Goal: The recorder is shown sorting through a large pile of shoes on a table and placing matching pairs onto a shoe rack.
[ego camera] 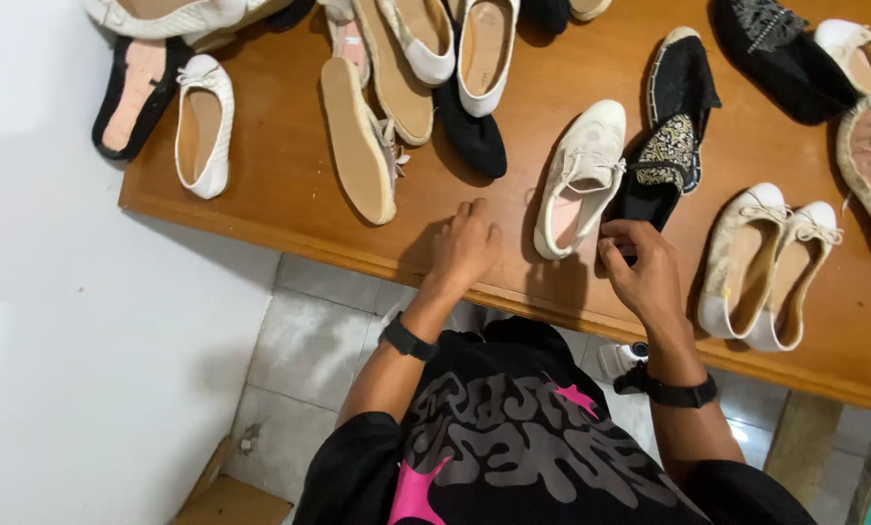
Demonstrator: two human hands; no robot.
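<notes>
We work at a wooden table (289,199) strewn with shoes; largest beside our grip is the white lace-up shoe (581,175), lying just left of our right hand (644,272); that hand pinches the heel end of a black embroidered slipper (664,160), which stretches away from the fingers up the table; a pair of cream flats (771,267) lies just right of it; our left hand (464,248) rests loosely curled on bare wood, holding nothing, left of the white shoe.
</notes>
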